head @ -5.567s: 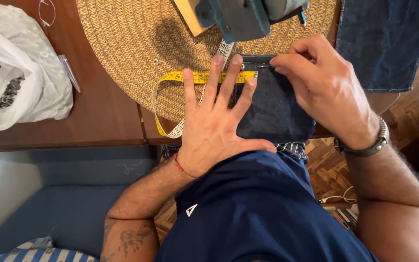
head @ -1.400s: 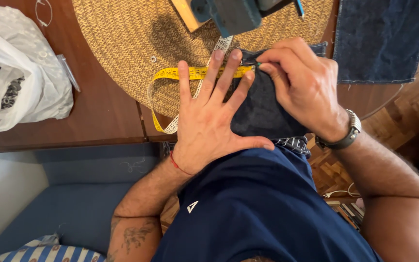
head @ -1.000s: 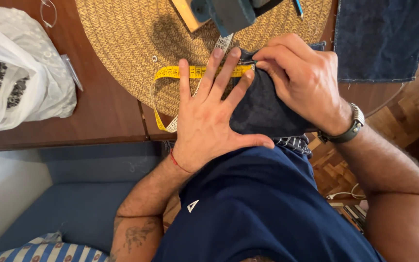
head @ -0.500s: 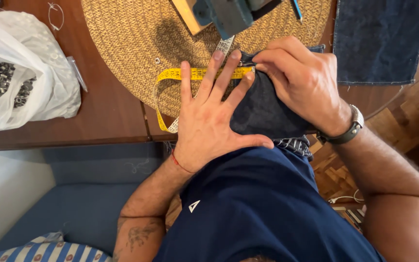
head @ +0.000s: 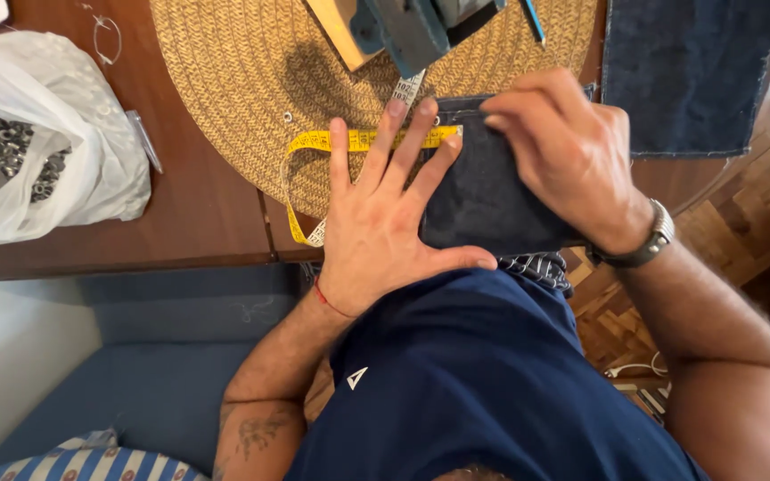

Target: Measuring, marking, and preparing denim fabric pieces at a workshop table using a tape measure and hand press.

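Note:
My left hand (head: 385, 214) lies flat with fingers spread on the left part of a folded dark denim piece (head: 483, 205), its fingertips over a yellow tape measure (head: 314, 142). My right hand (head: 563, 151) pinches the top edge of the same denim piece, close to the end of the tape. The denim lies at the near edge of a round woven straw mat (head: 251, 80) on a brown wooden table (head: 198, 214). A watch is on my right wrist.
A blue-grey metal device on a wooden block (head: 403, 27) stands at the back of the mat. A second denim piece (head: 688, 71) hangs at the right. A white plastic bag (head: 37, 142), a clear pen (head: 143, 138) and eyeglasses (head: 107, 36) lie left. Blue sofa below.
Since 5.6 s ago my right hand has shifted left onto the denim's top edge, near my left fingertips. Over the last second both hands stay put; only the view shifts slightly.

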